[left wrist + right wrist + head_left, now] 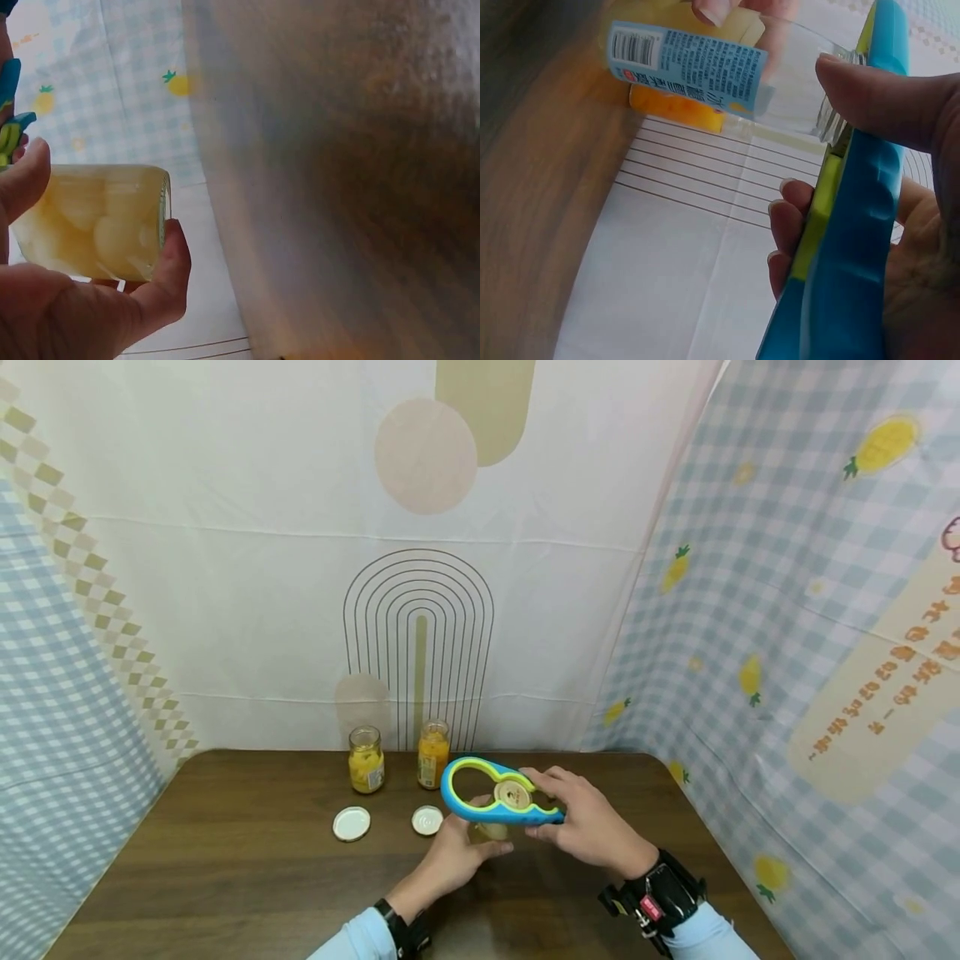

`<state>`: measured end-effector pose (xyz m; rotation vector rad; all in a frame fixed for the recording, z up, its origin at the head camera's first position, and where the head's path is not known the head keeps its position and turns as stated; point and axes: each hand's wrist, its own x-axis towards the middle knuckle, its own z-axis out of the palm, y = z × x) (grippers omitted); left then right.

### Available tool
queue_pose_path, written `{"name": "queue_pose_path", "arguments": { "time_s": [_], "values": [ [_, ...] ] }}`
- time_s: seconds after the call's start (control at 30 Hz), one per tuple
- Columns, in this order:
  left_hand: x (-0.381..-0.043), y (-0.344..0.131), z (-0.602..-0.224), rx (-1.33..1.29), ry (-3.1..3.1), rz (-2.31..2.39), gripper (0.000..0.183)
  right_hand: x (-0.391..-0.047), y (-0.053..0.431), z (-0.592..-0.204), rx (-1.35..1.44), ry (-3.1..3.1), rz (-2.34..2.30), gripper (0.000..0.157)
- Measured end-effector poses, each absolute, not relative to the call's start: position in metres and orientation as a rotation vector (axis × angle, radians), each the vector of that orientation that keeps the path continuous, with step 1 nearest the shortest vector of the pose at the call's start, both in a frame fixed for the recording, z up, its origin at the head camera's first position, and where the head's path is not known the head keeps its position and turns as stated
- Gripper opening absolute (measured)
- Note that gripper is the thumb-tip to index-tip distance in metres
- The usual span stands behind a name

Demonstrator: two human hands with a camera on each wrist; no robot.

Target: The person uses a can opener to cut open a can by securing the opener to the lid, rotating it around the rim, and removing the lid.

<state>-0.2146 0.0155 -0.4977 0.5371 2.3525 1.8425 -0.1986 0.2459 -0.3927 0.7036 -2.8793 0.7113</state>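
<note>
A glass jar (97, 217) of pale fruit pieces is held in my left hand (450, 852), whose fingers and thumb curl round its lower body. The right wrist view shows the jar's blue label (690, 64) and barcode. Over its top lies a blue and green jar opener (497, 813), with the printed lid (513, 794) between its arms. My right hand (588, 818) grips the opener's two arms at the right end, fingers on the far side and thumb on the near side. The lid's side edge is mostly hidden by the opener.
Two uncapped jars of yellow fruit, a left one (366, 767) and a right one (433, 760), stand at the back of the brown table (225, 860). In front of them lie two white lids, one left (352, 823) and one right (427, 820). A patterned curtain (262, 610) hangs behind.
</note>
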Motion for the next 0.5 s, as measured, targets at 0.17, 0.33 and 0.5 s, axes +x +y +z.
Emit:
{"name": "queue_pose_path", "arguments": {
  "time_s": [0.17,0.33,0.5],
  "values": [
    [-0.2118,0.0142,-0.4996,0.583,2.317,1.849,0.067,-0.1981,0.2484,-0.3915,0.707,-2.896,0.743,0.08],
    [-0.2093,0.0123,-0.4994,0.554,2.288,1.837,0.073,-0.1993,0.2484,-0.3915,0.731,-2.911,0.745,0.078],
    [-0.2112,0.0109,-0.5018,0.558,2.302,1.813,0.077,-0.2004,0.2479,-0.3921,0.753,-2.91,0.739,0.078]
  ]
}}
